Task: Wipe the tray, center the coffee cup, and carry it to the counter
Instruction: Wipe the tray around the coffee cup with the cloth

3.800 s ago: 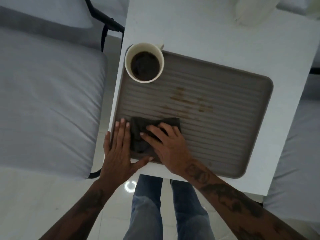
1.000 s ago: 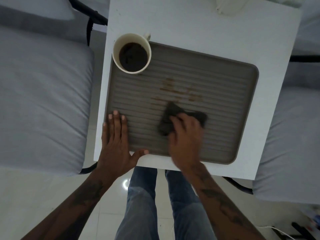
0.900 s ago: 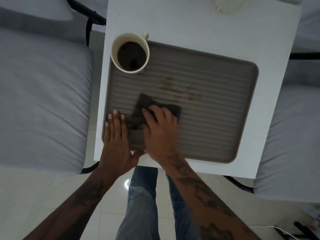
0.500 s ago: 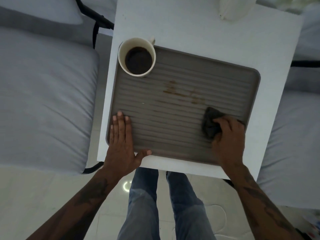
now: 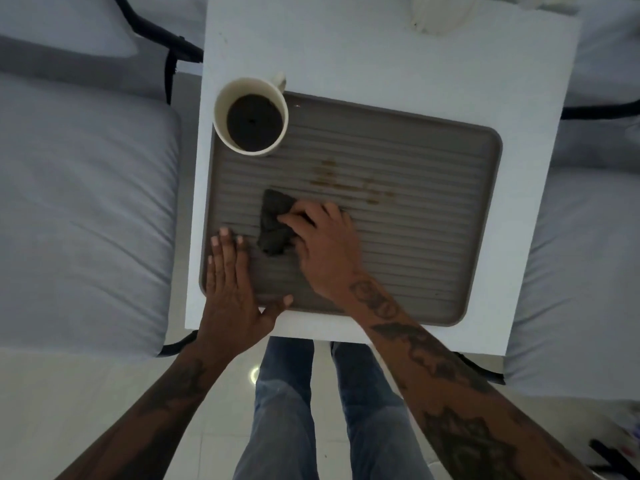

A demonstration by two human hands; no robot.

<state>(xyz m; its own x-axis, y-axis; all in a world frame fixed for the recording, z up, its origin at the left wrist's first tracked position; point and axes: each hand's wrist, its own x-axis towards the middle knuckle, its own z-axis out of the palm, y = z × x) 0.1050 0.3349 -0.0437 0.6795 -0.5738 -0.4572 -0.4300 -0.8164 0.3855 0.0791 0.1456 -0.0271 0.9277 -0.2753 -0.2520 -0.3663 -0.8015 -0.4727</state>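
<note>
Wiping in progress; spill risk at the far-left corner.

Your right hand (image 5: 322, 247) presses a dark cloth (image 5: 275, 223) onto the ribbed tray (image 5: 415, 258), fingers curled over it; your left hand (image 5: 230, 282) lies flat and open on the near-left rim. The brown stains (image 5: 346, 181) sit just beyond the cloth, unwiped. The full coffee cup (image 5: 251, 116) stands in the far-left corner: a wide stroke could knock it over the worktop (image 5: 363, 53) edge.

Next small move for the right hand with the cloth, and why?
Probably push the cloth under the right hand up and right onto the brown stains: they remain just beyond it on the tray, while the left hand braces the near-left corner.
</note>
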